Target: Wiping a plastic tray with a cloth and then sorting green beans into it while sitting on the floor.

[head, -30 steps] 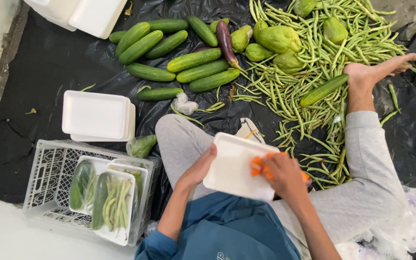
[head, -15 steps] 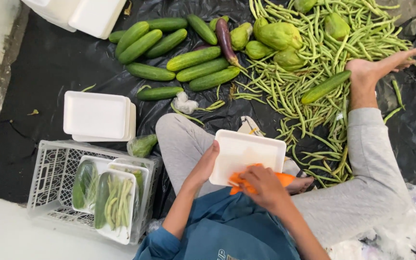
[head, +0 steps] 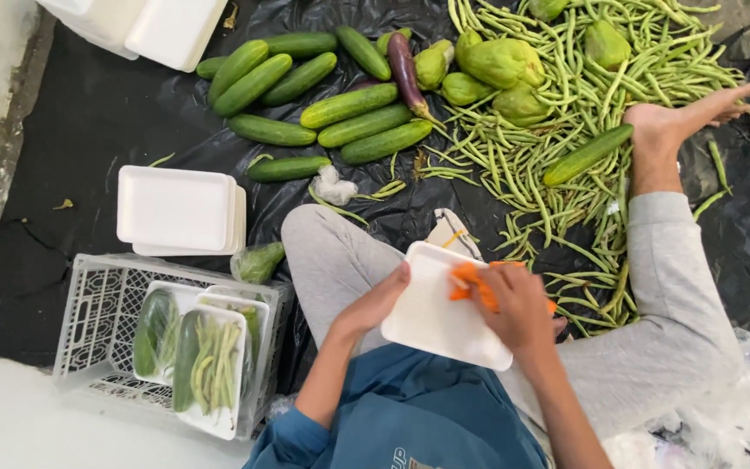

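We've got the white foam tray (head: 436,317) pinched at its 9 o'clock edge by left hand (head: 375,304), right hand (head: 518,304) closed on orange carrot pcs (head: 470,285) at 1 o'clock — tray's v. light, brittle, so hold by rims.

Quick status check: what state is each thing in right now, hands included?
left hand: gripping the tray's left edge
right hand: pressing orange pieces onto the tray
white foam tray: held over the lap, tilted
orange pieces: partly under the fingers
crate: holds wrapped filled trays
empty tray stack: lying flat, unfilled
cucumbers: loose on the black sheet
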